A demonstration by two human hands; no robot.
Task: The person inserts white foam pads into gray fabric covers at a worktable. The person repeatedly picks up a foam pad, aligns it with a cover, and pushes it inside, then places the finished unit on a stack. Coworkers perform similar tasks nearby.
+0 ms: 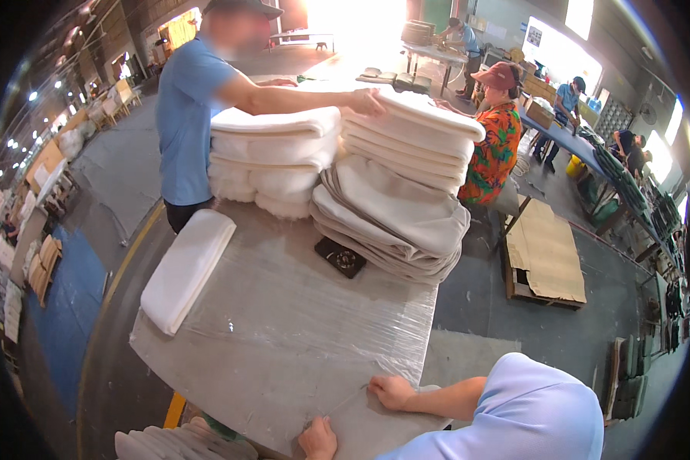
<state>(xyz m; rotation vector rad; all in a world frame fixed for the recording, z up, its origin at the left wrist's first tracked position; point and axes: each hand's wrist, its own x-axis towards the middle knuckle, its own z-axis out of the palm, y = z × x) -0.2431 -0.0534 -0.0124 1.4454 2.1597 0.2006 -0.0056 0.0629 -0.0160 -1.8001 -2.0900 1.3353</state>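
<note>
My left hand [318,438] and my right hand [391,391] rest at the near edge of the table, each pinching the edge of a flat grey fabric cover [376,425] that lies on the plastic-wrapped tabletop [284,330]. My right forearm comes in from the lower right out of a light blue sleeve. A white foam cushion [184,268] lies on the table's left side, well away from both hands.
A stack of white foam pads [276,161] and a slumped pile of grey covers [395,218] fill the far end. A small black object [340,256] lies by them. A co-worker in blue [188,115] reaches over the stacks; a person in a floral shirt [492,149] sits beyond. Cardboard [546,253] lies on the floor at right.
</note>
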